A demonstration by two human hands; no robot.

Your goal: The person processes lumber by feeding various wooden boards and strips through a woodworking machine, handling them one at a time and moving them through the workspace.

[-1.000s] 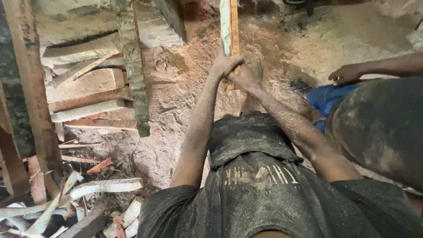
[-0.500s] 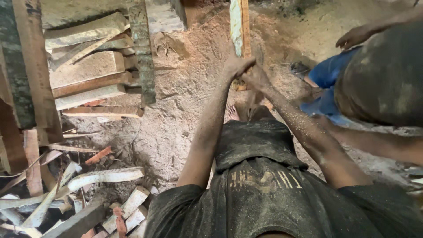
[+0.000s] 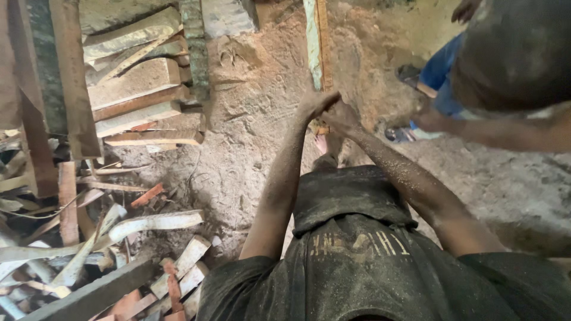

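Both my arms stretch forward over the sawdust-covered ground. My left hand [image 3: 314, 104] and my right hand [image 3: 343, 116] press together on the near end of a long narrow wooden plank [image 3: 315, 41], which runs away from me to the top of the view. The plank has a pale face and an orange-brown edge. Both hands and forearms are dusted with sawdust. My dark shirt fills the lower middle.
Another person [image 3: 505, 65] in dark clothes and blue trousers bends in at the upper right, one hand [image 3: 429, 119] near the ground. Stacked boards [image 3: 137, 89] lie at upper left. Offcuts and scrap strips [image 3: 119, 249] litter the lower left. An upright beam [image 3: 65, 71] stands left.
The view has tilted down and shifted, so the plank and my hands sit lower. The other person has leaned further in from the right. My hands keep their hold on the plank.
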